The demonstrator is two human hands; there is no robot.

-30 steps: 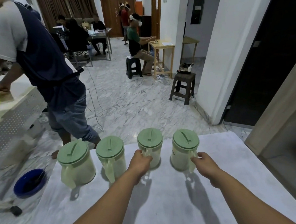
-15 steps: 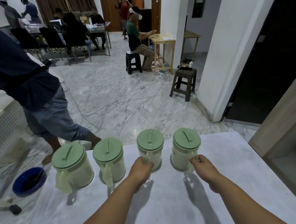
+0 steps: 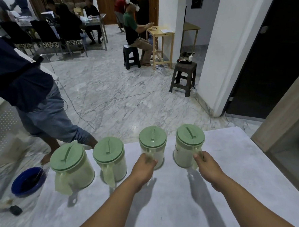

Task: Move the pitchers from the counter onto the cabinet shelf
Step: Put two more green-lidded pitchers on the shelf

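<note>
1. Four pale pitchers with green lids stand in a row across the middle of the frame, along the far edge of the white counter point(image 3: 173, 212); all four are upright, each apart from the next.
2. My left hand point(image 3: 144, 168) is curled round the handle of the third pitcher point(image 3: 151, 145), just right of centre; my right hand point(image 3: 207, 167) is curled round the handle of the fourth pitcher point(image 3: 189, 146), further right; whether either base has left the counter I cannot tell.
3. The second pitcher point(image 3: 109, 156) stands left of my left hand, handle turned toward me; the first pitcher point(image 3: 70, 166) stands at the lower left end of the row, also handle toward me; neither is touched.
4. Beyond the counter's left edge a blue bowl point(image 3: 27, 182) sits on the floor at lower left; a person in a dark shirt and denim shorts point(image 3: 39, 109) bends at the left edge.
5. Further off, a dark stool point(image 3: 184, 76) stands by the white wall at upper right; a seated person wearing a headset point(image 3: 133, 29) faces a small wooden table point(image 3: 160, 43) at upper centre.
</note>
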